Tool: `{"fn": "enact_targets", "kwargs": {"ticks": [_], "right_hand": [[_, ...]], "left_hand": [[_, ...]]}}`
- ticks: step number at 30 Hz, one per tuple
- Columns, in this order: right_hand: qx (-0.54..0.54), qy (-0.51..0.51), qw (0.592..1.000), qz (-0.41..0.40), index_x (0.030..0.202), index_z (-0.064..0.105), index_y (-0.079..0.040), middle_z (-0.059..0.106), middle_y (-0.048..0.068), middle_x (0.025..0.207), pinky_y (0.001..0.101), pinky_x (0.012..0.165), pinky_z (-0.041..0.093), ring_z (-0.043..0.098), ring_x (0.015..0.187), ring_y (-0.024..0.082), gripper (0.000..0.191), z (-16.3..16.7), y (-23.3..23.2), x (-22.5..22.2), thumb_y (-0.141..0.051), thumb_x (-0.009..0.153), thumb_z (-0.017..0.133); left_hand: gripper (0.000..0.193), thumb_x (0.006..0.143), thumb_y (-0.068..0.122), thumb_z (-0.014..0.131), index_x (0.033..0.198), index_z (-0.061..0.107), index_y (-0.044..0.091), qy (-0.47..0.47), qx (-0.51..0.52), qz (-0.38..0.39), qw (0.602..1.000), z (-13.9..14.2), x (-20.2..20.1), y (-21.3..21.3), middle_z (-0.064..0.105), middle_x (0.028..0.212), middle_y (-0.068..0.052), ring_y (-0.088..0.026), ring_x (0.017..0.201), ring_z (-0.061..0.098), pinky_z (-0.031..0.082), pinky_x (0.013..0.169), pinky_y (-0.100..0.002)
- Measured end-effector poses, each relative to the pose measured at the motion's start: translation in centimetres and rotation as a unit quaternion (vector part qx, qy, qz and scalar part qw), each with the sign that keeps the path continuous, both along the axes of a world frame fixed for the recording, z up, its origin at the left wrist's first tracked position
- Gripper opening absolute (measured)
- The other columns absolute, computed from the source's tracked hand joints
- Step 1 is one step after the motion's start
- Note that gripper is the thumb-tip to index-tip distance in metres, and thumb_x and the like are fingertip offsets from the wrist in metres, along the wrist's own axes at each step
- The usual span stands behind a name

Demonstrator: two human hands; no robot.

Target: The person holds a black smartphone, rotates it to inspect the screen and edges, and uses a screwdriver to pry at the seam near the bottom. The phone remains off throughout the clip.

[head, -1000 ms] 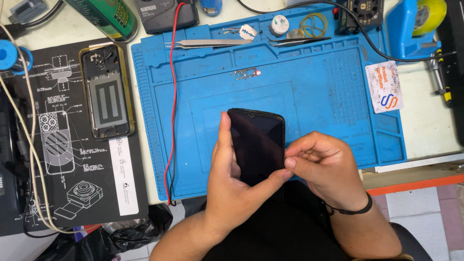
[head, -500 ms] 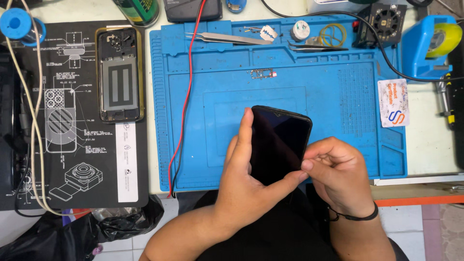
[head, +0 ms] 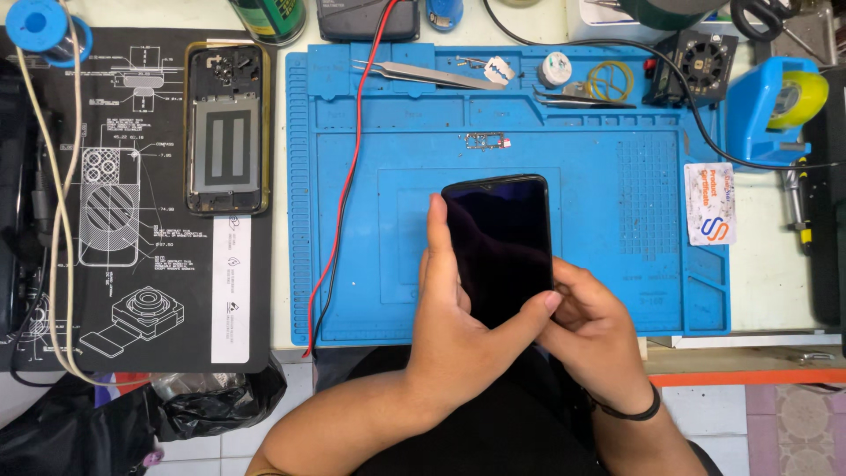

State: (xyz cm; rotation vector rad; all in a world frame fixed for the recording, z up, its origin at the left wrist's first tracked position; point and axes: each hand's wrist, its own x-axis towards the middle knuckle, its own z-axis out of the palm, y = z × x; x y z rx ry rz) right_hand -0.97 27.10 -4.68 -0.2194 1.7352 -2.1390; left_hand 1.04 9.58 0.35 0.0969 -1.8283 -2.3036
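Left hand [head: 458,326]: forearm rises from the lower edge; fingers curled shut around the black glass-fronted smartphone [head: 500,247], thumb lying across its lower right corner.
Right hand [head: 595,330]: fingers bent against the phone's lower right edge; grip partly hidden, apparently pinching it. Black band on the wrist.
Phone position: held screen up, just above the blue silicone repair mat [head: 617,229].
Count: one held phone; one opened phone body [head: 226,129]; two metal tweezers [head: 423,74].
Surface: pale worktop [head: 775,273]; black printed mat [head: 115,256] at left.
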Motion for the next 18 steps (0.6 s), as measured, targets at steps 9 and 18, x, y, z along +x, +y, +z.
{"fn": "enact_targets", "kwargs": {"ticks": [9,18], "right_hand": [[-0.058,0.028,0.998,-0.015,0.142,0.051,0.007,0.061,0.018,0.138,0.0332,0.104,0.053,0.062,0.127,0.021,0.056,-0.1,0.4,-1.0,0.013,0.089,0.064],[-0.063,0.003,0.997,-0.033,0.138,0.055,0.007,0.066,0.018,0.133,0.0340,0.103,0.054,0.065,0.122,0.022,0.049,1.4,0.7,-1.2,0.011,0.090,0.065]], "left_hand": [[0.109,0.096,-0.004,0.075,0.167,-0.007,0.001,0.083,0.027,-0.073,0.994,0.8,0.8,-0.9,0.043,0.156,-0.018,-0.022,0.144,0.051,0.042,0.123,-0.035],[0.100,0.093,0.000,0.078,0.168,0.012,0.002,0.050,0.025,-0.061,0.997,0.3,0.5,-2.3,0.051,0.146,-0.017,-0.024,0.139,0.055,0.048,0.118,-0.038]]}}
